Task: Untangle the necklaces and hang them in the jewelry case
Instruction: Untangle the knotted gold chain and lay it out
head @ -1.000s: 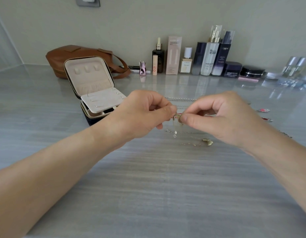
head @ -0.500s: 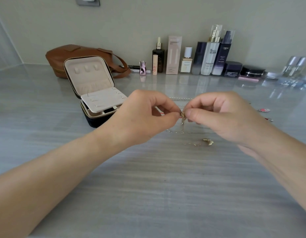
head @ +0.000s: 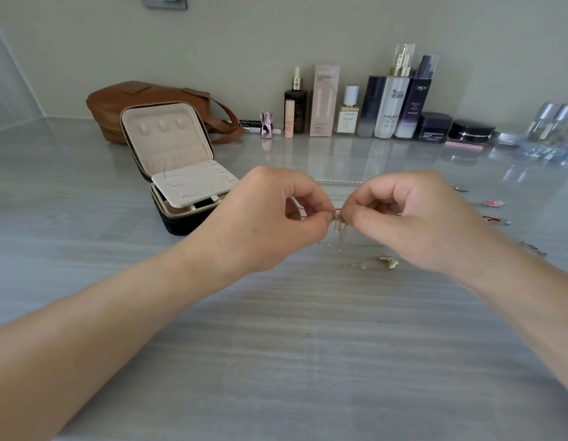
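My left hand (head: 270, 218) and my right hand (head: 413, 218) meet above the middle of the grey table, each pinching the same thin gold necklace (head: 339, 221) between thumb and forefinger. Part of its chain hangs down to the table, and its gold pendant (head: 388, 261) lies below my right hand. Silver chains (head: 338, 183) and a red cord (head: 496, 219) lie on the table behind and right of my hands. The dark jewelry case (head: 181, 183) stands open to the left, its cream lid upright and a cream inner flap folded out.
A brown leather bag (head: 123, 106) lies behind the case. A row of cosmetic bottles and jars (head: 384, 106) lines the wall at the back. A small pink charm (head: 492, 203) lies on the table at the right.
My hands have closed together and lifted slightly, drawing the gold chain up off the table between the fingertips. The pendant has stayed on the table.
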